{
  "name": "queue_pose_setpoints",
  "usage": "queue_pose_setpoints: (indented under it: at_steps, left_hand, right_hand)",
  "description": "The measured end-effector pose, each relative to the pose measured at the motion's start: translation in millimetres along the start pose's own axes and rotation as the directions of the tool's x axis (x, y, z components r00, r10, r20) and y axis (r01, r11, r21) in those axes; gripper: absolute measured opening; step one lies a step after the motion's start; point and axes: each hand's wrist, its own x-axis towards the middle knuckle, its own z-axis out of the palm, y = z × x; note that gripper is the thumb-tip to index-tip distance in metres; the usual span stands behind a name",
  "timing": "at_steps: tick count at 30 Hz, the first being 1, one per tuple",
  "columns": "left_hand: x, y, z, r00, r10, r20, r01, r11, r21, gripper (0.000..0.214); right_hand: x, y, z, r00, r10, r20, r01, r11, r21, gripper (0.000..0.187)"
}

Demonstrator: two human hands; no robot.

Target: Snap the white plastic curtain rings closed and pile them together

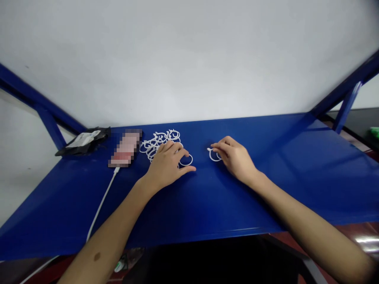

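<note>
Slender white loops (160, 137) lie before you in a tangled heap on the blue tabletop (204, 209), left of centre; they are thin, rounded and overlapping, with small pointed tabs projecting along the far edge. Your left hand (167, 159) covers the near right part of the heap, so you cannot count the pieces. At the heap's right side, one rounded loop (192, 160) shows between your spread thumb and forefinger, its outline smooth. Well apart to the right, a separate loop (211, 156) is pinched at your right hand's (232, 156) fingertips, its curve towards you, a small knob at its far left end.
</note>
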Motion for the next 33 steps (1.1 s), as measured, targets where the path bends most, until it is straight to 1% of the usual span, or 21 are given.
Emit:
queue_pose_setpoints:
  at_steps: [2, 4, 6, 7, 8, 10, 12, 14, 16, 19, 21, 23, 24, 28, 30, 31, 33]
  left_hand:
    - [-1.5, -0.9, 2.3, 0.998, 0.016, 0.067, -0.019, 0.999, 0.035, 0.026]
    - [-2.0, -0.3, 5.0, 0.994, 0.049, 0.097, -0.054, 0.997, 0.051, 0.014]
    - [-1.3, 2.2, 6.7, 0.994, 0.087, 0.061, -0.09, 0.994, 0.054, 0.01]
    - [-0.5, 4.2, 6.8, 0.994, 0.108, 0.023, -0.109, 0.993, 0.054, 0.011]
    - [0.5, 6.7, 6.3, 0.991, 0.129, -0.024, -0.127, 0.99, 0.054, 0.011]
    - [2.6, 12.5, 3.9, 0.977, 0.169, -0.133, -0.162, 0.985, 0.066, 0.012]
    - [4.3, 18.2, 0.8, 0.95, 0.205, -0.234, -0.189, 0.978, 0.092, 0.012]
    - [5.1, 23.0, -1.6, 0.924, 0.234, -0.303, -0.207, 0.971, 0.119, 0.011]
    - [5.1, 26.5, -2.3, 0.907, 0.258, -0.332, -0.226, 0.965, 0.132, 0.012]
    - [4.5, 30.4, -1.3, 0.896, 0.289, -0.336, -0.262, 0.957, 0.125, 0.012]
    - [4.0, 32.6, -0.5, 0.893, 0.3, -0.337, -0.28, 0.954, 0.109, 0.009]
    - [3.6, 34.1, -0.7, 0.896, 0.276, -0.346, -0.27, 0.96, 0.067, 0.006]
    - [3.5, 34.5, -1.1, 0.902, 0.246, -0.355, -0.252, 0.967, 0.03, 0.007]
    - [3.3, 32.0, -3.3, 0.921, 0.039, -0.388, -0.122, 0.974, -0.193, 0.018]
    - [3.8, 29.3, -3.6, 0.932, -0.048, -0.359, -0.061, 0.956, -0.286, 0.021]
    - [4.1, 27.9, -3.4, 0.941, -0.069, -0.332, -0.043, 0.947, -0.319, 0.021]
    - [4.8, 25.6, -2.4, 0.957, -0.074, -0.281, -0.034, 0.931, -0.363, 0.021]
  right_hand:
    - [1.6, 9.5, -2.4, 0.995, 0.092, 0.029, -0.087, 0.984, -0.156, 0.025]
    - [1.7, 13.8, -3.1, 0.992, 0.126, 0.032, -0.111, 0.947, -0.3, 0.028]
    - [1.4, 12.1, -3.1, 0.996, 0.092, -0.007, -0.088, 0.923, -0.374, 0.03]
    - [1.2, 9.2, -3.1, 0.998, 0.061, -0.034, -0.07, 0.927, -0.369, 0.029]
    - [1.0, 5.0, -3.2, 0.998, 0.035, -0.059, -0.052, 0.942, -0.331, 0.028]
    - [0.0, -5.9, -3.1, 0.997, 0.024, -0.073, -0.036, 0.985, -0.17, 0.026]
    - [-1.9, -18.1, -2.0, 0.997, 0.068, -0.018, -0.067, 0.996, 0.06, 0.024]
    - [-4.6, -28.5, 1.4, 0.988, 0.133, 0.074, -0.148, 0.951, 0.272, 0.024]
    - [-7.2, -34.5, 6.7, 0.974, 0.178, 0.142, -0.222, 0.877, 0.426, 0.024]
    - [-9.5, -34.8, 14.6, 0.963, 0.206, 0.173, -0.269, 0.779, 0.567, 0.022]
    - [-9.6, -32.1, 17.0, 0.963, 0.212, 0.167, -0.27, 0.75, 0.603, 0.019]
    - [-9.3, -30.0, 16.3, 0.966, 0.213, 0.145, -0.257, 0.765, 0.59, 0.017]
    - [-9.1, -29.6, 15.1, 0.969, 0.21, 0.132, -0.247, 0.783, 0.571, 0.017]
    - [-8.8, -31.3, 8.5, 0.985, 0.151, 0.088, -0.174, 0.866, 0.468, 0.015]
    - [-9.1, -32.3, 6.3, 0.993, 0.103, 0.053, -0.115, 0.896, 0.43, 0.016]
    - [-9.2, -32.6, 5.7, 0.996, 0.078, 0.035, -0.086, 0.905, 0.417, 0.016]
    - [-9.7, -32.5, 5.4, 0.999, 0.029, 0.015, -0.032, 0.912, 0.41, 0.016]
